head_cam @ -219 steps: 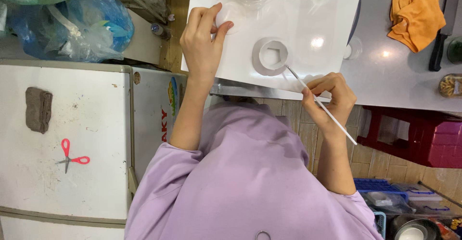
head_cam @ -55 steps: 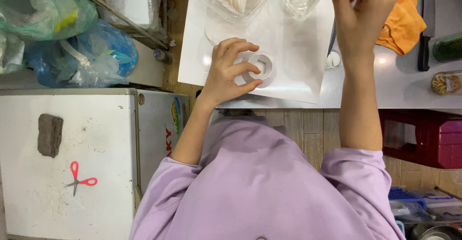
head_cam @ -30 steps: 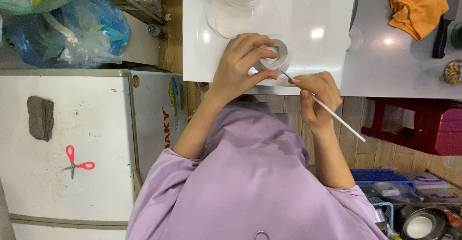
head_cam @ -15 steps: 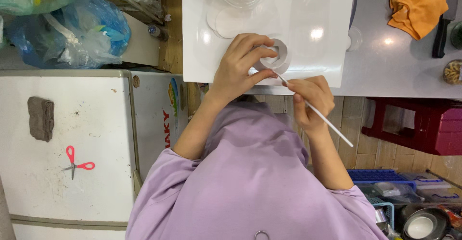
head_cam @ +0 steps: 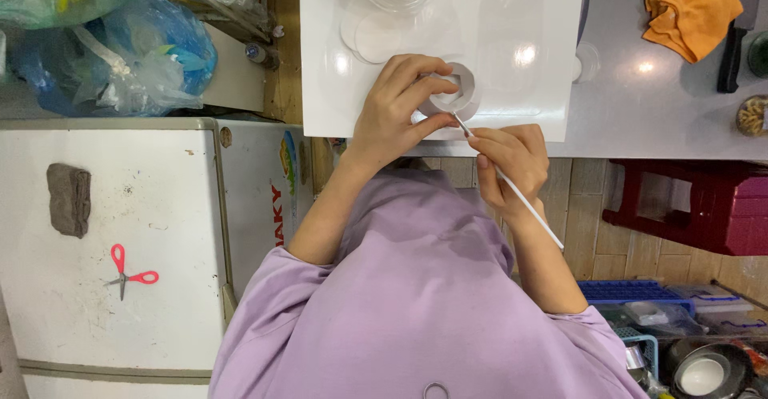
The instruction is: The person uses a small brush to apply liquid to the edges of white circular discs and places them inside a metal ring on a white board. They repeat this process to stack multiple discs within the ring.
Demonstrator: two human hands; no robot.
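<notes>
Two hands: left hand (head_cam: 400, 107) gripping one ring (head_cam: 458, 88), right hand (head_cam: 512, 163) pinching one stick (head_cam: 520, 203).

Single head view looked straight down from above, fairly near; fingers (head_cam: 416, 87) sat upper-center, white board (head_cam: 320, 87) beyond them, purple shirt (head_cam: 416, 303) below.

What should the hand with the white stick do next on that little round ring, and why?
Probably slide the stick's tip a little further along the ring's rim. The left hand grips the ring on the white board, and the right hand holds the thin white stick like a pen, its tip touching the rim.
</notes>
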